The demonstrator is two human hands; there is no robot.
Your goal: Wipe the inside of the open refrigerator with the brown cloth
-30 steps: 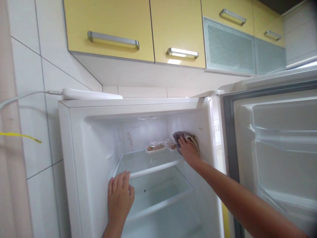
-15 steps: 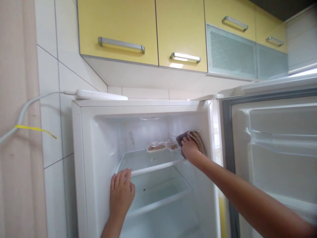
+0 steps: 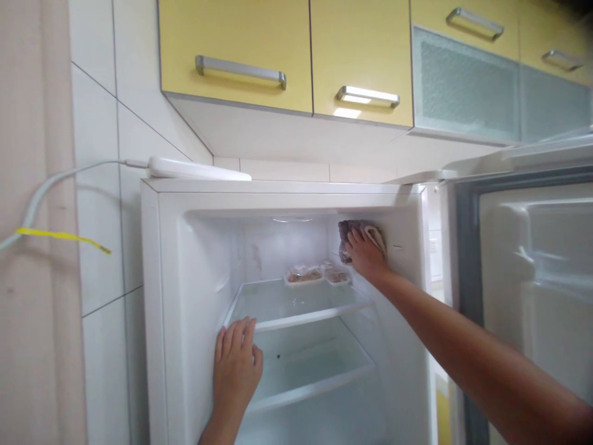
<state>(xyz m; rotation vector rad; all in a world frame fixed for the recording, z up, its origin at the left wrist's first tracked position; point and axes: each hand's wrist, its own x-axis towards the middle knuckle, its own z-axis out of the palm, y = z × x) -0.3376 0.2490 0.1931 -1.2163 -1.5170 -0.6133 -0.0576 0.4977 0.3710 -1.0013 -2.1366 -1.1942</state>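
Inside an open white refrigerator [image 3: 152,309], my right hand [image 3: 365,252] presses a folded brown-grey cloth [image 3: 348,238] against the upper right inner wall. My left hand [image 3: 237,361] rests at the left end of the top shelf's front edge, fingers extended and holding nothing. Two small wrapped food trays, one [image 3: 303,275] beside the other [image 3: 336,276], sit at the back of the glass top shelf [image 3: 269,300]. A lower shelf [image 3: 310,389] has a small dark spot on its surface.
The refrigerator door [image 3: 546,296] stands open on the right. Yellow cabinets [image 3: 236,37] hang above. A white device [image 3: 199,169] with a cable [image 3: 46,185] lies on the refrigerator's top left, and a yellow tie [image 3: 65,236] hangs from the cable.
My right hand and the cloth have moved up along the right inner wall. My left hand stays at the shelf edge. The whole view has shifted slightly.
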